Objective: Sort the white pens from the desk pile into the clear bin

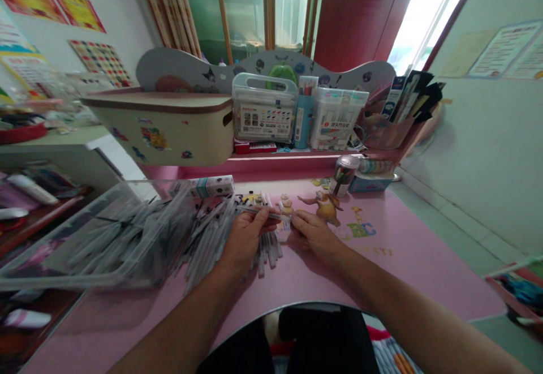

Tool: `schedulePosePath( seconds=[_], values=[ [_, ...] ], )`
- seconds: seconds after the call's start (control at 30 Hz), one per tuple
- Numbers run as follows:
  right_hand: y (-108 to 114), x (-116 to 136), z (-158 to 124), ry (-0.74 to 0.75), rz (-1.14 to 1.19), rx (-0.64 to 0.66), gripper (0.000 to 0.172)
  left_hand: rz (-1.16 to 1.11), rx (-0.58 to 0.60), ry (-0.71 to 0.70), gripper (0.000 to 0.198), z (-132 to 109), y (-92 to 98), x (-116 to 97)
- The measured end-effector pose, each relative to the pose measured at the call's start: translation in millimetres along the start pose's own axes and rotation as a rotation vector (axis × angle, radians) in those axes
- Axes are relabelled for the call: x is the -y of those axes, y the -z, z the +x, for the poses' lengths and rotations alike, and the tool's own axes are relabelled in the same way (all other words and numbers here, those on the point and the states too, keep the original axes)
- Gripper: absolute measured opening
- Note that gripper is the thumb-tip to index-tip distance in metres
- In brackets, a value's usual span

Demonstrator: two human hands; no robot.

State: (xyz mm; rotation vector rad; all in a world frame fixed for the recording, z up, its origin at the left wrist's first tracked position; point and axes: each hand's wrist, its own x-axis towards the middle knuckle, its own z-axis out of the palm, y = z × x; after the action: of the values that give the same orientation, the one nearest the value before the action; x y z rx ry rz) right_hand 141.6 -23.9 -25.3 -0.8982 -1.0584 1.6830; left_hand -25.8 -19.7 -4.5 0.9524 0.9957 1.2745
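Observation:
My left hand [250, 232] is closed around a slim, clear pen-like tube [271, 214] held nearly level above the desk. At the tube's right end, my right hand [311, 232] is pinched; whether a small part sits between its fingertips I cannot make out. Beneath and beside my left hand lies a pile of similar translucent pen-like tubes [210, 249], some with dark tips. More of them fill a clear plastic bin [123, 278] on the left.
A pink desk [424, 272] with cartoon stickers bears everything. Behind stand a lidded cream box [190, 136], a marker case [265, 114] and a pen holder [388, 130] on a shelf. A can [344, 175] and a blue box [371, 183] are at the back right.

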Motion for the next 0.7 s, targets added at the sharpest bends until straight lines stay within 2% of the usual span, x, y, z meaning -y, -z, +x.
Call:
schedulePosePath(
  seconds=[0.13,0.23,0.37,0.5,0.6,0.7],
  values=[
    [-3.2,4.4,-2.1,-0.016,0.16,0.014,0.032,-0.051,-0.093,-0.017,0.034,4.5,3.2,-0.5],
    [-0.1,6.8,-2.1,-0.089,0.273,0.089,0.03,-0.054,-0.125,-0.038,0.034,5.2,5.5,-1.2],
    [6.4,9.0,-1.3,-0.249,0.324,0.161,0.027,0.039,-0.081,-0.07,0.033,-1.2,3.7,-0.7],
    [6.0,8.3,-2.0,-0.308,0.208,0.126,0.022,0.11,-0.039,-0.131,0.032,-6.0,-0.9,-3.5],
    [4.4,6.9,-1.6,-0.267,0.161,0.103,0.032,-0.094,-0.115,-0.236,0.029,-0.4,1.5,-13.4],
    [6.0,6.6,1.2,-0.209,0.209,0.025,0.035,-0.378,-0.239,-0.328,0.023,10.0,11.7,-27.1]
  ],
)
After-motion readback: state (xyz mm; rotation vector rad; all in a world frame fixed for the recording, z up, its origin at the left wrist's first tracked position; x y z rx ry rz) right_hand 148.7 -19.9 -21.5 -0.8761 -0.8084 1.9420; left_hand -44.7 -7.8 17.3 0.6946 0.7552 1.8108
